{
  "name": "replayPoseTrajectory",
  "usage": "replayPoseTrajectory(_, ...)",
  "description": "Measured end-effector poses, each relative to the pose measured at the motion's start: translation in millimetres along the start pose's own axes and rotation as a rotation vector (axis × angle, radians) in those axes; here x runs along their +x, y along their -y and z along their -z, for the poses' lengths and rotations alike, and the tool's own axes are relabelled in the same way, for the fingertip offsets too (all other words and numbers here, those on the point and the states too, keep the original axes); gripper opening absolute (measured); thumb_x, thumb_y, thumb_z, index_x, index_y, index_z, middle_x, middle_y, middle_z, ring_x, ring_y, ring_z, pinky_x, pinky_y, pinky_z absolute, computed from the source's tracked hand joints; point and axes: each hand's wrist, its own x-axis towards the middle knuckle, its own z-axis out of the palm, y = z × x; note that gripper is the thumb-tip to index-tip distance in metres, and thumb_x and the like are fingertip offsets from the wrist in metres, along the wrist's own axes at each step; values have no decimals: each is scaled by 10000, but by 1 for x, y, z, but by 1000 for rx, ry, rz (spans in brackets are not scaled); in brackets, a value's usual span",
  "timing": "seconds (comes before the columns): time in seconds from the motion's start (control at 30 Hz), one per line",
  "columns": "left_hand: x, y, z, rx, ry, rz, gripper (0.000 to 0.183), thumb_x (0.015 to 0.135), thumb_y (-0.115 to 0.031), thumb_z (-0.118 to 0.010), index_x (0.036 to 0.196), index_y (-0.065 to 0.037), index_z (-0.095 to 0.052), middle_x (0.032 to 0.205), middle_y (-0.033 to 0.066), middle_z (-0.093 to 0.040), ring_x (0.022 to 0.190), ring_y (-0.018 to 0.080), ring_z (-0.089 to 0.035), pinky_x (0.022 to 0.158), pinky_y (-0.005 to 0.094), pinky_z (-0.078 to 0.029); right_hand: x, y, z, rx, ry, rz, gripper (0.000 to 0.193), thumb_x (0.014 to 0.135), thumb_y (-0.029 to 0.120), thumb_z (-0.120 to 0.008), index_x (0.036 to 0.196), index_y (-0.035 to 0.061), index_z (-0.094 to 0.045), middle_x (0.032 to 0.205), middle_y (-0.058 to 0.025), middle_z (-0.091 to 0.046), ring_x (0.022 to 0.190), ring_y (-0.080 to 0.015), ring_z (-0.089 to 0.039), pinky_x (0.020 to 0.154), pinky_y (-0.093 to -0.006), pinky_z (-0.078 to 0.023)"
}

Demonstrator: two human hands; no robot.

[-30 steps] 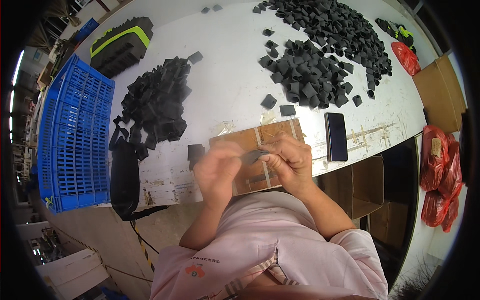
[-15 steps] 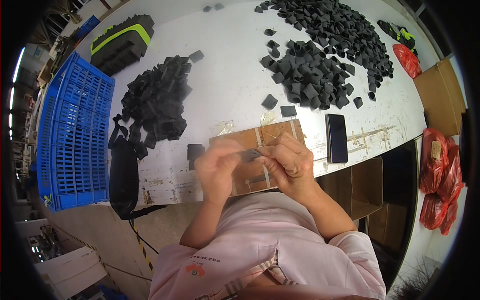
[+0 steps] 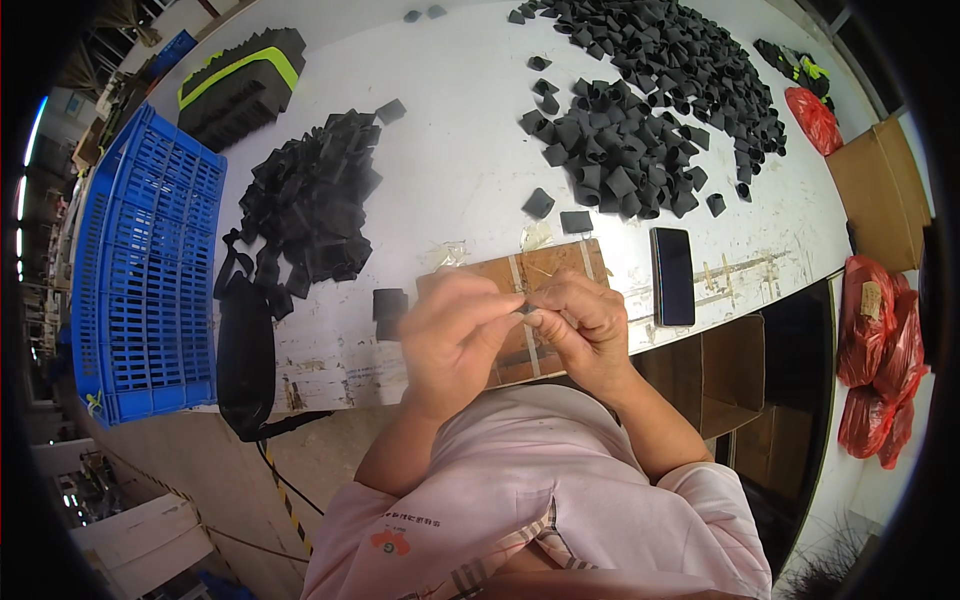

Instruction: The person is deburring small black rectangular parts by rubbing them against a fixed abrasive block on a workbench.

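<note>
Above a brown board (image 3: 505, 268) at the table's front edge, my two hands meet at their fingertips. Between them is a small dark fabric piece (image 3: 525, 310), mostly hidden by the fingers. My right hand (image 3: 585, 325) pinches it between thumb and forefinger. From the other side my left hand (image 3: 455, 335), a little blurred, closes thumb and forefinger on it. Just left of the board lie a few flat black fabric pieces (image 3: 390, 305). Beyond them is a heap of similar flat pieces (image 3: 310, 200). Short black fabric loops (image 3: 620, 150) form another heap at the far right.
A blue plastic crate (image 3: 150, 270) stands at the left, beside a long black strip (image 3: 247, 345). A dark stack with a lime band (image 3: 245, 85) lies behind. Right of the board is a phone (image 3: 673, 277). Red bags (image 3: 868, 320) and cardboard (image 3: 880, 175) are far right.
My left hand has moved right, bringing its fingertips against those of my right hand. The dark piece, more exposed before, is now nearly covered. My right hand has barely moved.
</note>
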Motion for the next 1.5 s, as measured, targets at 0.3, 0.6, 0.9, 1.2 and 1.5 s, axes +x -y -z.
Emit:
replayPoseTrajectory(0.3,-11,21,-6,-219,-63,43,70,742,-1,-627,807,-14,-603,734,64,-558,672,150,-516,590,230,-404,3,1,-8,-332,-29,242,129,636,-12,-661,733,1,-578,659,-82,-517,567,-231,-484,484,-307,-401)
replayPoseTrajectory(0.6,-34,2,-13,-550,-263,382,247,792,-66,-514,1004,59,-497,870,103,-528,795,137,-485,697,255,-393,-5,21,12,491,-189,-263,95,757,19,-627,735,6,-536,660,-57,-554,573,-118,-504,477,-249,-401)
replayPoseTrajectory(0.9,-37,-16,-30,-146,-91,193,247,702,66,-625,931,38,-537,830,84,-560,690,104,-512,597,204,-413,-36,14,5,1057,-213,-769,147,852,171,-550,762,55,-539,644,-44,-555,519,-99,-458,492,-211,-368)
replayPoseTrajectory(1.2,-35,-15,-32,-115,-60,375,95,720,51,-606,798,20,-560,740,68,-583,615,88,-535,536,206,-425,-47,13,16,-54,-269,-147,133,743,51,-638,834,-11,-562,760,-75,-555,586,-126,-511,485,-220,-401)
replayPoseTrajectory(1.5,-40,-18,-32,-112,0,448,87,685,71,-605,691,15,-540,605,17,-558,509,24,-485,454,170,-385,-36,3,13,-598,-116,442,297,518,-34,-693,792,-42,-578,689,-119,-520,546,-201,-509,446,-269,-410)
